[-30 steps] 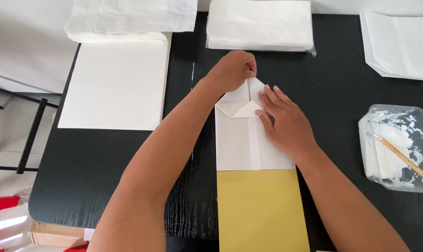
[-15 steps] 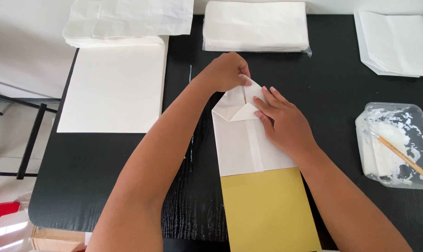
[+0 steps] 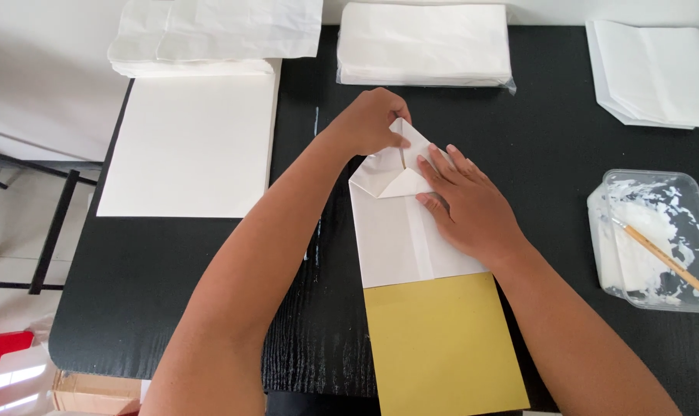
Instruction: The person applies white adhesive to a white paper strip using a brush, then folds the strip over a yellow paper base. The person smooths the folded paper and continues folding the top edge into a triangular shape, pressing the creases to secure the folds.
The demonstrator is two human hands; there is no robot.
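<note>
A white paper bag (image 3: 396, 231) lies flat on the black table (image 3: 211, 308), partly over a yellow card sheet (image 3: 442, 347). Its far end is folded into triangular flaps. My left hand (image 3: 369, 123) pinches the top flap at the far end. My right hand (image 3: 469, 204) lies flat on the bag's right side, fingers spread and pressing the fold down.
A clear plastic tray (image 3: 658, 239) of white paste with a wooden brush (image 3: 662, 258) stands at the right. White sheets (image 3: 191, 142) lie at the left. Stacks of white bags (image 3: 426, 42) and folded white paper pieces (image 3: 658, 69) line the far edge.
The view has shifted slightly. My left hand's fingers have moved a little along the top flap; my right hand stays pressed on the bag.
</note>
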